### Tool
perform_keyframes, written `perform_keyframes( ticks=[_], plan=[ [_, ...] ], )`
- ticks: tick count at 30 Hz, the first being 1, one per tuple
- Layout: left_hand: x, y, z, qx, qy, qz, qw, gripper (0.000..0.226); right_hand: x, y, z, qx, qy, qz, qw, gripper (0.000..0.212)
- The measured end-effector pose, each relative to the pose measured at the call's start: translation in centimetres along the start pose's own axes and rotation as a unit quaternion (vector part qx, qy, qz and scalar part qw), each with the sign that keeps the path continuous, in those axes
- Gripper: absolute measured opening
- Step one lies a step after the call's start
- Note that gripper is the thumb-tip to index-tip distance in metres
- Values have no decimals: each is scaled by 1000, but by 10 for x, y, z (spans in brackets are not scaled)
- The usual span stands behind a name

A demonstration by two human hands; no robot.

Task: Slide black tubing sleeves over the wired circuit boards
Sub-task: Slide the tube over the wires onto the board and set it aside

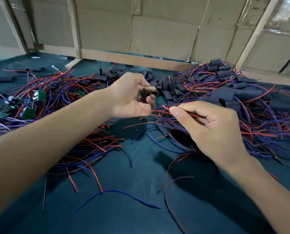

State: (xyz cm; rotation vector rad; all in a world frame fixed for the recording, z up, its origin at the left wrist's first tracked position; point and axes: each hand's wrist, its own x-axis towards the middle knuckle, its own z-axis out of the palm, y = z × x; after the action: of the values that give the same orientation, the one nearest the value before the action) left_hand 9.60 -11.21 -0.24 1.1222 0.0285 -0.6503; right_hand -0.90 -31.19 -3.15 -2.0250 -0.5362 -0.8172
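Two bare forearms are seen reaching in from the lower corners over a dark teal tabletop (141,166), where loose red, blue and dark wires (117,193) are scattered nearest the camera.

A small black tubing sleeve (144,95) is held by the left hand (132,97), pinched between the thumb and the curled fingers and raised above the tabletop. The sleeve is blurred, so its exact shape cannot be told. A thin red wire (164,108) is pinched between the thumb and forefinger of the right hand (206,125), whose other fingers are curled inward. The wire's free end is pointed toward the left hand, just beside the sleeve; whether the two touch cannot be told.

Bare green circuit boards (40,97) with red and blue leads are heaped in a tangle at the left. A pile of loose black sleeves (168,89) is spread behind the hands, near the middle of the tabletop. Boards already covered in black tubing (225,97), their wires trailing out, are piled at the right, reaching up toward the back edge.

Cardboard panels (157,31) framed by wooden battens (75,27) are stood along the far side of the tabletop.
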Motion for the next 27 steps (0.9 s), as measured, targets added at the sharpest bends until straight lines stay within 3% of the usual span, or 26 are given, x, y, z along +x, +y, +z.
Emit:
perform_keyframes(
  ticks=[5,8,14,27],
  plan=[
    [-30,-33,16,-112,-43,41,992,4,-2,-1,2,0,3,-19,1000,10],
    [-40,-54,26,-155,-54,76,984,19,-4,-3,1,1,-16,-51,999,9],
    [-44,-72,38,-245,-28,68,967,14,-5,2,4,-2,-44,-78,996,8],
    [-52,-73,38,-251,-60,50,965,23,-6,1,4,13,-53,-87,995,5]
  ],
)
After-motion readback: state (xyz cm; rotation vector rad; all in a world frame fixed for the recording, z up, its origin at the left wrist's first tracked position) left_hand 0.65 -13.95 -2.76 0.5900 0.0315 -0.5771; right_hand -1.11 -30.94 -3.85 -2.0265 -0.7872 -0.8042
